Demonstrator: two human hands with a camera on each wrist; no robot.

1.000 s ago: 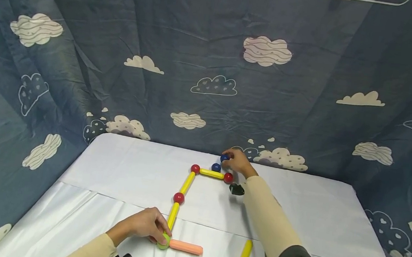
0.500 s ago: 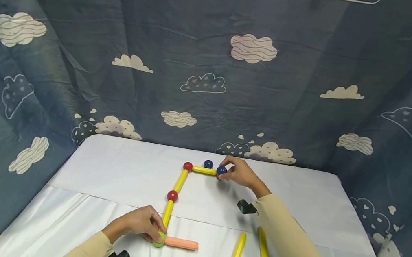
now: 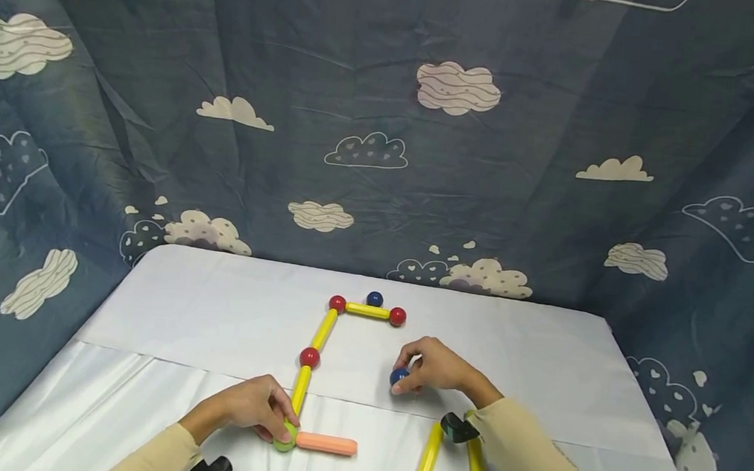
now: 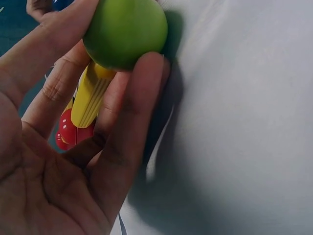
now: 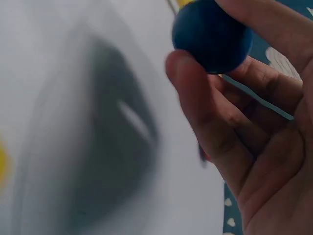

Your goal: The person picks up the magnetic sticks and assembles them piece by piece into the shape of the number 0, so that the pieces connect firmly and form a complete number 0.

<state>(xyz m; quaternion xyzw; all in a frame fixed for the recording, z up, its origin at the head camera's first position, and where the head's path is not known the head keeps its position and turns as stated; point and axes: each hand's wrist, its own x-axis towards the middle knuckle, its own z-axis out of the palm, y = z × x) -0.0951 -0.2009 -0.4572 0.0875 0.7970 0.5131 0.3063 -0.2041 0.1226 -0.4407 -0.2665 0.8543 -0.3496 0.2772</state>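
Note:
My left hand (image 3: pixel 252 409) pinches a green ball (image 4: pixel 128 33) at the near end of a chain of sticks and balls. From that ball an orange stick (image 3: pixel 327 444) points right and a yellow stick (image 3: pixel 300 391) runs away to a red ball (image 3: pixel 309 357). Another yellow stick (image 3: pixel 324 330) leads on to a second red ball (image 3: pixel 337 304), then a third yellow stick (image 3: pixel 367 310) ends at a red ball (image 3: pixel 397 317). Between thumb and fingers, my right hand (image 3: pixel 436 366) grips a blue ball (image 5: pixel 212 36), to the right of the chain.
Another blue ball (image 3: pixel 374 299) sits just behind the far yellow stick. Two loose yellow sticks lie near my right forearm; the left one (image 3: pixel 428 455) shows more fully, while the wrist camera partly covers the other (image 3: pixel 476 457). A cloud-patterned curtain (image 3: pixel 367 197) hangs behind the white-covered table (image 3: pixel 209 303).
My right hand took the blue ball from behind the far red ball and carried it toward me, past the chain's right end. My left hand keeps its pinch on the green ball.

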